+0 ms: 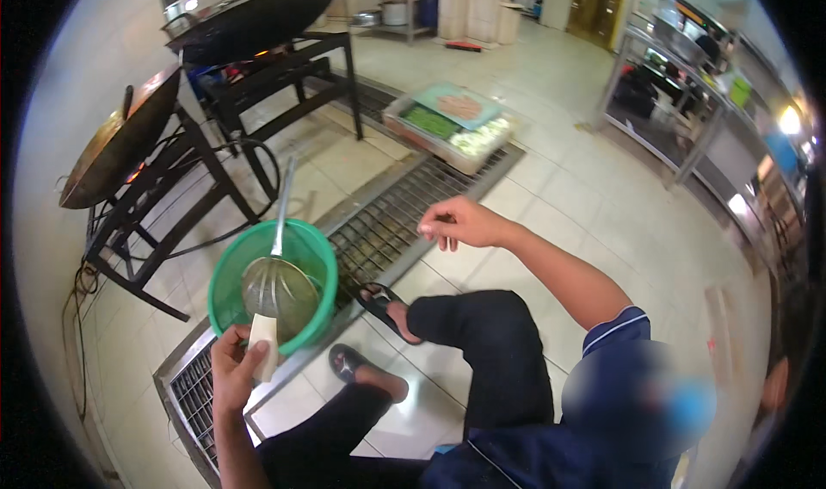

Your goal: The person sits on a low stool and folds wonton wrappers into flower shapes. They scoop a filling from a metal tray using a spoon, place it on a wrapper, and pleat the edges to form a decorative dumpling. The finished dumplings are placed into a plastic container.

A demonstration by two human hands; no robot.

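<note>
My left hand [235, 370] grips a pale, oblong block-like piece [265, 348] at the near rim of a green plastic basin [325, 256]. A round mesh skimmer [297, 291] rests in the basin, and its long metal handle [286, 201] leans up past the far rim. What else lies in the basin is hard to make out. Off to the right my right hand [465, 224] hangs in mid-air over the floor, touching nothing around it. Its fingers are curled and the thumb meets the index finger; whether something small is between them is hidden.
Beyond my right hand, a clear plastic tub [469, 157] of cut green and white vegetables bears a light-green board [456, 103] with pale strips. A metal floor grate [379, 231] runs beneath. Two large woks [129, 149] stand on black frames [194, 183] at left. Steel shelving [688, 136] is at right.
</note>
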